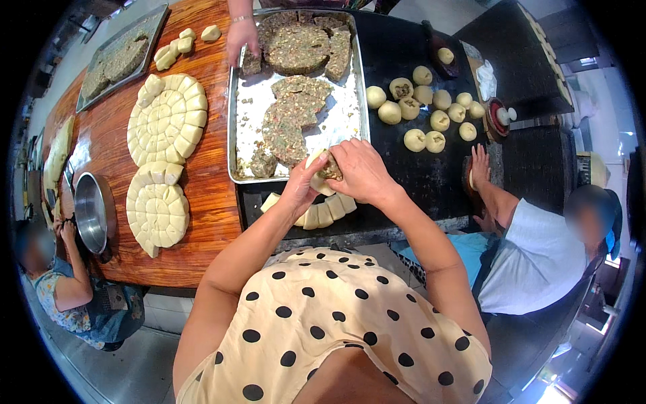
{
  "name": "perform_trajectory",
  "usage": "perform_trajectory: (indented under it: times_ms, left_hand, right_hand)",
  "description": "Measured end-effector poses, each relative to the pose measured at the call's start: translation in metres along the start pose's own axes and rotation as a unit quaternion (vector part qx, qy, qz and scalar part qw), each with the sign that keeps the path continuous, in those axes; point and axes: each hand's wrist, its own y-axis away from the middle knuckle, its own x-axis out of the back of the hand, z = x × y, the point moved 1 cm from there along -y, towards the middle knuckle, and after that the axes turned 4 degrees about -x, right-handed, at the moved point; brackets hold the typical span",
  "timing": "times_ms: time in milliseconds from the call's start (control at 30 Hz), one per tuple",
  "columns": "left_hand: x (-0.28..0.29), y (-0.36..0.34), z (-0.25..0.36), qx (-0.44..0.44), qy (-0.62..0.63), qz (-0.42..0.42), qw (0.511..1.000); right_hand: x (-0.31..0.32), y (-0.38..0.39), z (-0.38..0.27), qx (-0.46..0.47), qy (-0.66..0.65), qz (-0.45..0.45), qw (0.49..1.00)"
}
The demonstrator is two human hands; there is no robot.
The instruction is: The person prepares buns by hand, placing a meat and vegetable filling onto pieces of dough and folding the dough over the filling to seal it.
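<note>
Both my hands are curled around one stuffed dough bun, with dark filling showing between pale dough edges. My left hand closes on its left side; my right hand grips from the right with bent fingers. Just beyond them is a metal tray holding a dark, speckled filling, partly broken into chunks. Below my wrists lies a curved row of cut dough pieces, partly covered by my left hand and forearm. Several round buns sit to the right on the black worktop, some with filling visible on top.
Another person's hand reaches into the tray's far left corner. Cut dough rounds lie on the wooden table, near a steel bowl and second filling tray. People sit at left and right.
</note>
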Motion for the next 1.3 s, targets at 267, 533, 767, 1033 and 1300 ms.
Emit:
perform_trajectory:
  times_ms: [267,533,767,1033,1300]
  left_hand:
    - [-0.021,0.004,0.012,0.012,0.170,-0.012,0.985]
    - [-0.061,0.007,0.010,-0.080,0.129,-0.069,0.986]
    - [-0.081,0.023,0.012,-0.116,-0.035,-0.029,0.992]
    - [-0.071,0.023,0.003,-0.119,-0.085,-0.022,0.989]
    - [-0.046,0.018,0.019,-0.018,0.032,-0.054,0.998]
  right_hand:
    - [-0.018,0.018,0.014,-0.168,-0.468,0.231,0.836]
    - [-0.027,0.012,-0.022,-0.251,-0.813,0.302,0.430]
    - [-0.037,0.011,-0.015,-0.299,-0.751,0.323,0.493]
    - [-0.055,0.010,-0.019,-0.241,-0.667,0.403,0.579]
    - [-0.052,0.008,-0.014,-0.198,-0.733,0.321,0.566]
